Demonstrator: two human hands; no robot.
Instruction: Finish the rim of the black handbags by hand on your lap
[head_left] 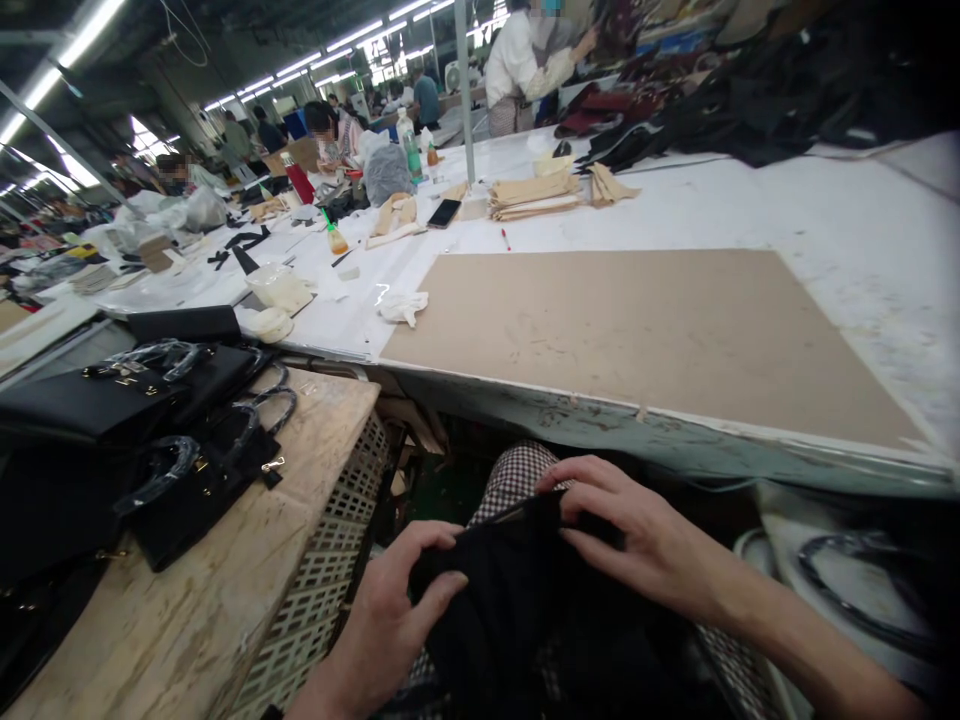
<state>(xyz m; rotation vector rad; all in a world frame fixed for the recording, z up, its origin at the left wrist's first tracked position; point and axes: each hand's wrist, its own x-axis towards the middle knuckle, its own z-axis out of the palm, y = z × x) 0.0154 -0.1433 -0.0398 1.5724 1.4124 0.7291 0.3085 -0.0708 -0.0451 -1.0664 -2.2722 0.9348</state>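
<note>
On my lap, over checked trousers (pixel 516 474), lies a black bag piece (pixel 517 600). My left hand (pixel 390 620) grips its left edge, fingers curled over the black material. Its top edge is pinched by my right hand (pixel 637 535), fingers bent and pressed onto it. Both hands are below the front edge of the long white worktable (pixel 825 220).
A brown cardboard sheet (pixel 637 330) lies on the worktable in front of me. At left, black handbags (pixel 150 420) sit on a wooden board (pixel 225 580) over a plastic crate (pixel 330 570). A white rag (pixel 403 305), phone (pixel 444 212), glue bottle (pixel 334 235) and paper stacks (pixel 534 193) lie farther back. Other people work beyond.
</note>
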